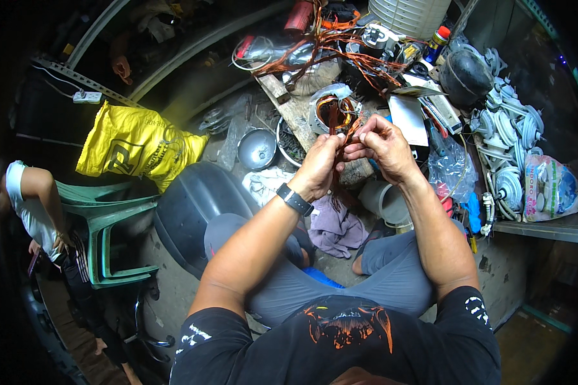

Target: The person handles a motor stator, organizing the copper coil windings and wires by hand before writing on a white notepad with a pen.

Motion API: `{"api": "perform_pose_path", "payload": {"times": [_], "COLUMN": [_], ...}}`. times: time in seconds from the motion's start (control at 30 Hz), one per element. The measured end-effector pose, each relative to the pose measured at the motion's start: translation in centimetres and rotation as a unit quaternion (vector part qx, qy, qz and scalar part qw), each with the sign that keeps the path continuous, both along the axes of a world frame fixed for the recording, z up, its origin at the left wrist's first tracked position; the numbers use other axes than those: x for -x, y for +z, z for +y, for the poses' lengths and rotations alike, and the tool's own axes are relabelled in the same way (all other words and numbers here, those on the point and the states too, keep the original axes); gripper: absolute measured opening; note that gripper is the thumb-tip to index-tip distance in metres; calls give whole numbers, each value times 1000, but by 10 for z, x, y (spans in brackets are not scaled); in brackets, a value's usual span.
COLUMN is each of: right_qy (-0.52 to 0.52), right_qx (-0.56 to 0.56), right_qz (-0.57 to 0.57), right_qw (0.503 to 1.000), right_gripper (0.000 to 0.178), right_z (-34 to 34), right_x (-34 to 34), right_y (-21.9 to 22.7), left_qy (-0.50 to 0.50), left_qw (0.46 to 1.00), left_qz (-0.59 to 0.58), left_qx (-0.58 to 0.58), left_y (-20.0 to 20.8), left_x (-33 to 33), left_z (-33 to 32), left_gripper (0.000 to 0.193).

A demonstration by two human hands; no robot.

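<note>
Someone is sitting in a cluttered workshop, working over thin reddish-brown wires [334, 120].
A rough wooden board [293, 114] is lying beyond the left hand [322, 160], a round grey metal motor ring [314, 117] is sitting just past both hands, a bright yellow sack [138, 141] is slumping well to their left, and grey metal pulleys [507, 125] are crowding well to their right; the left hand is pinching the wires, thumb against fingers, while the right hand [386, 151], close beside it, is pinching strands, fingers curled.

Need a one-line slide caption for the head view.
Left hand and right hand pinch reddish wires near a round coil, a yellow sack off to the left.
</note>
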State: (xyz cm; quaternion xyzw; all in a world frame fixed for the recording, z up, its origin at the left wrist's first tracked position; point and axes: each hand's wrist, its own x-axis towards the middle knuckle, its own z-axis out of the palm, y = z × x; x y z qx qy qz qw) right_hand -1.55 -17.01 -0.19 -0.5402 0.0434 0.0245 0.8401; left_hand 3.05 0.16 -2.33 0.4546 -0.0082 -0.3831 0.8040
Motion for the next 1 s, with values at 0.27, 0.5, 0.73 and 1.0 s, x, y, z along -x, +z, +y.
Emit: {"api": "perform_pose_path", "payload": {"times": [0.27, 0.5, 0.73, 1.0], "right_qy": [5, -76, 9, -2], "right_qx": [65, 672, 647, 486], "right_qz": [3, -310, -237, -105], "right_qw": [998, 669, 725, 867], "right_gripper": [6, 28, 14, 33], "right_z": [-14, -6, -4, -1], "right_x": [6, 19, 16, 39], "right_y": [20, 44, 26, 39], "left_qy": [29, 64, 94, 79], "left_qw": [996, 995, 984, 962], "left_qz": [-23, -6, -142, -261], "left_qx": [-84, -70, -43, -21], "left_y": [15, 17, 20, 20], "left_x": [-4, -2, 7, 3], "left_z": [5, 11, 9, 12], "left_gripper": [16, 33, 38, 37]}}
